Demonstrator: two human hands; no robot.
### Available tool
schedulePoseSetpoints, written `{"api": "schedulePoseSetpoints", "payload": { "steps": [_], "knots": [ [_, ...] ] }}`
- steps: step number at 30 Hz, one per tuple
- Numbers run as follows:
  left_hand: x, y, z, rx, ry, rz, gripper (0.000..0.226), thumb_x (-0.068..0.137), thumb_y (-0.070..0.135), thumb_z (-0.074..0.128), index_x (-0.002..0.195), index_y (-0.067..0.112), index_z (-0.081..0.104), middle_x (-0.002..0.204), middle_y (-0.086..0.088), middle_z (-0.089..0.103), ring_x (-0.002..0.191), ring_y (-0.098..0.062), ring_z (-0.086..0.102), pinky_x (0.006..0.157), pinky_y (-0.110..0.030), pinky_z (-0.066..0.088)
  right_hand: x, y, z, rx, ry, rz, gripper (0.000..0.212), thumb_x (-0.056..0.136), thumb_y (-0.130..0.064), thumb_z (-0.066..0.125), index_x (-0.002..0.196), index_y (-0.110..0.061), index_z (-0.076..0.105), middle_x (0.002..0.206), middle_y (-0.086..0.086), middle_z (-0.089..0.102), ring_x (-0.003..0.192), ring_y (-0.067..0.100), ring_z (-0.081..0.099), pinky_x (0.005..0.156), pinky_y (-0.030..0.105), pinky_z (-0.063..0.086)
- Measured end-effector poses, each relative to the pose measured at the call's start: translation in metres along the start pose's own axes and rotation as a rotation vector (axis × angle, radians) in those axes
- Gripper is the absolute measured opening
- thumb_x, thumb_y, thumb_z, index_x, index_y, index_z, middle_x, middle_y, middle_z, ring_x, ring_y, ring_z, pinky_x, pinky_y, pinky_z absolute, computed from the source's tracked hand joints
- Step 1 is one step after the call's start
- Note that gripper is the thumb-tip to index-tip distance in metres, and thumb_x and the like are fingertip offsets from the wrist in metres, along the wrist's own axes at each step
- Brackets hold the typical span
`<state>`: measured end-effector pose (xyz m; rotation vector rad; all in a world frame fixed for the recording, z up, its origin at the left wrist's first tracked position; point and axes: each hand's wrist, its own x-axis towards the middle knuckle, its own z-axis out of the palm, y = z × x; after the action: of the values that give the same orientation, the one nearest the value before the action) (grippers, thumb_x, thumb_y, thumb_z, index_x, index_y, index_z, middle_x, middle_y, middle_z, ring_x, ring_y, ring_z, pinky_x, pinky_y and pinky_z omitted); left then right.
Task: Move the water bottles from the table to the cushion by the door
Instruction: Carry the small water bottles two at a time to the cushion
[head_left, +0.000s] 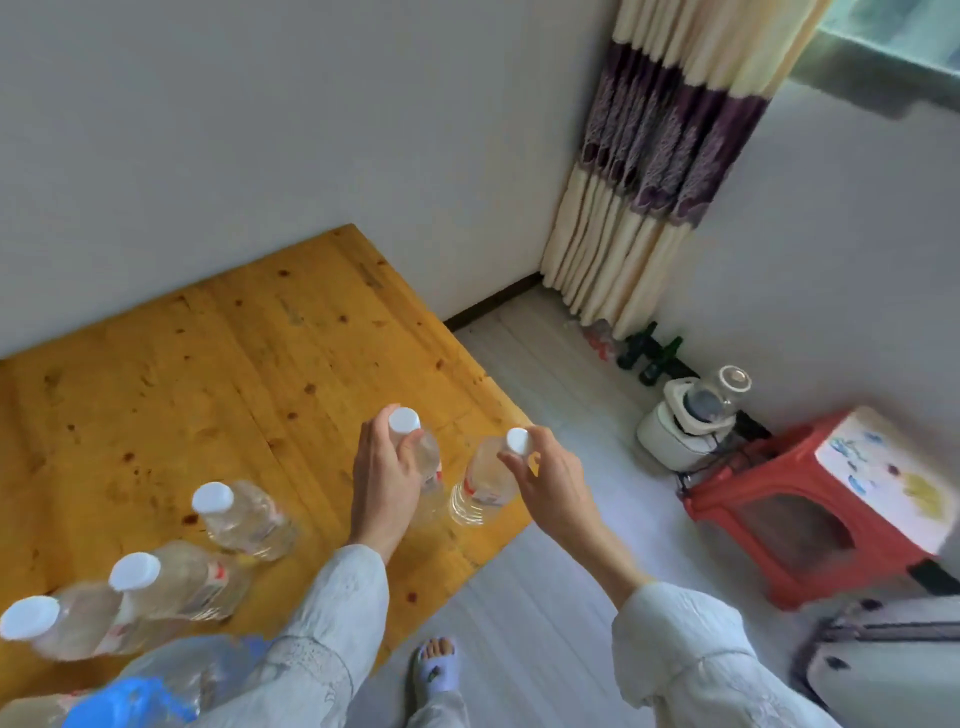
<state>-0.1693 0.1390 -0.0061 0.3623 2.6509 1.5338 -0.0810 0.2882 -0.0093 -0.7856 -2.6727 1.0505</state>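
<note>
Gripping the neck of one water bottle (426, 457), the left hand (384, 478) wraps it near the table's (208, 364) right edge; the right hand (545, 478) pinches a second bottle (483, 483) just under its white cap. Three more bottles (244, 519) stand to the left, seemingly untouched, on the wooden top
</note>
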Motion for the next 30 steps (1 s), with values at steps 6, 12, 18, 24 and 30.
{"api": "schedulePoseSetpoints", "payload": {
  "steps": [6, 12, 18, 24, 30],
  "knots": [
    [-0.058, 0.077, 0.061, -0.078, -0.206, 0.243, 0.033, 0.093, 0.015, 0.045, 0.125, 0.01, 0.045, 0.127, -0.013, 0.053, 0.103, -0.012, 0.042, 0.078, -0.003, 0.029, -0.079, 0.049, -0.104, 0.077, 0.285, 0.022, 0.028, 0.086, -0.025, 0.058, 0.101, -0.002, 0.053, 0.095, 0.017, 0.065, 0.092, 0.034, 0.061, 0.079, 0.04, 0.048],
    [-0.162, 0.165, 0.124, -0.302, -0.439, 0.339, 0.031, 0.092, 0.016, 0.048, 0.122, 0.016, 0.044, 0.118, -0.004, 0.056, 0.108, -0.02, 0.054, 0.088, -0.024, 0.038, -0.204, 0.11, -0.202, 0.113, 0.543, 0.103, 0.027, 0.085, -0.023, 0.059, 0.103, -0.003, 0.056, 0.098, 0.014, 0.064, 0.091, 0.029, 0.061, 0.085, 0.046, 0.049],
    [-0.306, 0.239, 0.19, -0.406, -0.801, 0.493, 0.025, 0.091, 0.015, 0.048, 0.117, 0.016, 0.049, 0.106, -0.003, 0.06, 0.094, -0.013, 0.057, 0.085, -0.019, 0.04, -0.356, 0.174, -0.276, 0.103, 0.784, 0.259, 0.031, 0.085, -0.03, 0.058, 0.104, -0.006, 0.056, 0.099, 0.011, 0.066, 0.09, 0.024, 0.061, 0.084, 0.044, 0.05],
    [-0.459, 0.302, 0.256, -0.409, -1.188, 0.714, 0.021, 0.091, 0.014, 0.05, 0.111, 0.02, 0.052, 0.098, 0.0, 0.062, 0.093, -0.017, 0.06, 0.083, -0.027, 0.045, -0.51, 0.222, -0.332, 0.092, 1.089, 0.505, 0.047, 0.079, -0.049, 0.05, 0.106, -0.01, 0.056, 0.1, 0.009, 0.066, 0.091, 0.026, 0.062, 0.082, 0.045, 0.051],
    [-0.629, 0.354, 0.309, -0.464, -1.554, 0.94, 0.021, 0.092, 0.023, 0.048, 0.112, 0.025, 0.051, 0.1, 0.012, 0.059, 0.091, -0.006, 0.058, 0.078, -0.019, 0.044, -0.664, 0.271, -0.368, 0.082, 1.41, 0.765, 0.025, 0.082, -0.037, 0.06, 0.097, -0.017, 0.058, 0.089, 0.0, 0.065, 0.082, 0.022, 0.065, 0.072, 0.037, 0.053]
  ]
}}
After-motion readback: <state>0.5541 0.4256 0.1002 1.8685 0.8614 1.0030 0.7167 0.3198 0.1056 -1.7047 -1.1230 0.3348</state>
